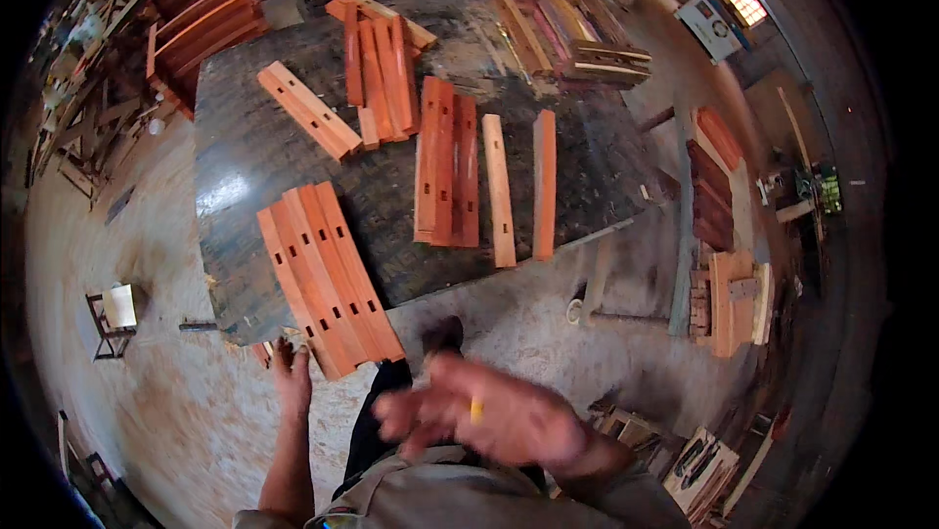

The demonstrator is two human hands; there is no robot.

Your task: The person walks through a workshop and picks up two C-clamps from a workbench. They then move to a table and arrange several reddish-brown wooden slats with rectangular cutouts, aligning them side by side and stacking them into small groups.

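Observation:
My left hand (292, 377) is at the near left corner of the dark table (230, 265), fingers stretched out, beside a row of reddish wooden pieces with mortise holes (328, 280). A small wood end (262, 353) shows next to its fingers; whether they touch it I cannot tell. In front of my body, blurred by motion, my right hand (499, 417) has its fingers apart and holds nothing. It wears a yellow ring (476, 411). The mortised pieces lie side by side, their near ends jutting past the table edge.
More mortised pieces (445, 162) lie mid-table, with a pale one (499, 192) and a plain reddish one (544, 187) to the right. Farther back are a stack of reddish strips (386, 69) and a wood pile (572, 25). A small chair (112, 319) stands left on the floor.

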